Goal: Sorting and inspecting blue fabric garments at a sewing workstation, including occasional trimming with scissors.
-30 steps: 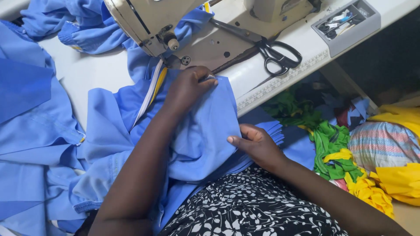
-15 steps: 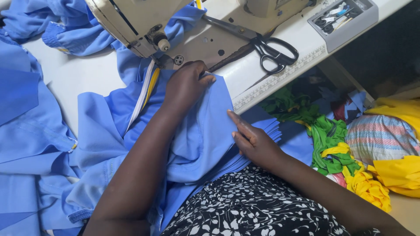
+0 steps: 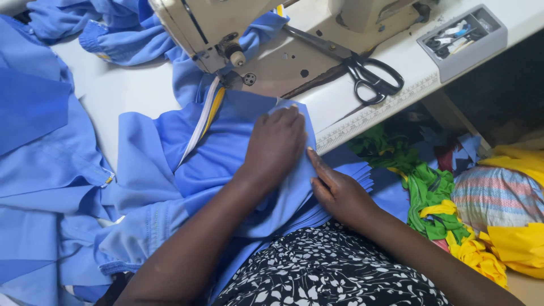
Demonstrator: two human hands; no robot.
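My left hand [image 3: 275,144] lies flat, palm down, on a blue fabric piece [image 3: 226,153] on the white table, pressing it just in front of the sewing machine [image 3: 209,28]. A white and yellow trim strip [image 3: 203,113] runs from under the machine's foot across the blue cloth. My right hand [image 3: 337,192] rests on the fabric's right edge where it hangs over the table edge, thumb pointing up along the fold. Neither hand closes around anything.
Black scissors [image 3: 368,76] lie on the machine bed. A grey tray [image 3: 462,37] of small parts sits at the table's far right. More blue cloth [image 3: 45,158] is piled at the left. Green and yellow scraps [image 3: 442,209] and a striped bundle [image 3: 498,195] lie below right.
The left hand has slid back toward me and to the right on the blue fabric. The right hand has moved up against the fabric's edge beside it.
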